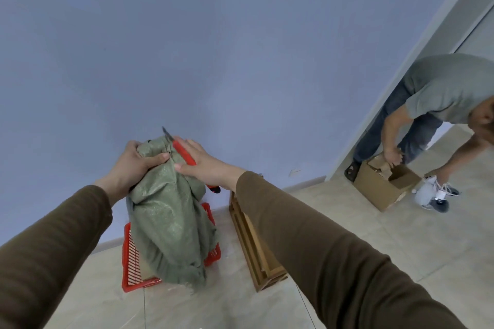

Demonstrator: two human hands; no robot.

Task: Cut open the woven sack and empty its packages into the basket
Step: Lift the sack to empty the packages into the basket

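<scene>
your brown sleeves (307, 243) reach forward. your left hand (133, 163) bunches the top of the green woven sack (171, 222), which hangs into the red basket (131, 262) on the floor. your right hand (205, 165) grips red-handled scissors (181, 153) against the sack's neck. beyond, another person (427, 115) bends over a cardboard box (379, 184).

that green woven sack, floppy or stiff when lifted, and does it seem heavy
Likely floppy: the sack hangs in loose folds from where the left hand bunches its top. It probably isn't very heavy, since it hangs over the red basket from that grip, the right hand also holding the red-handled cutter. Its contents are hidden.
</scene>
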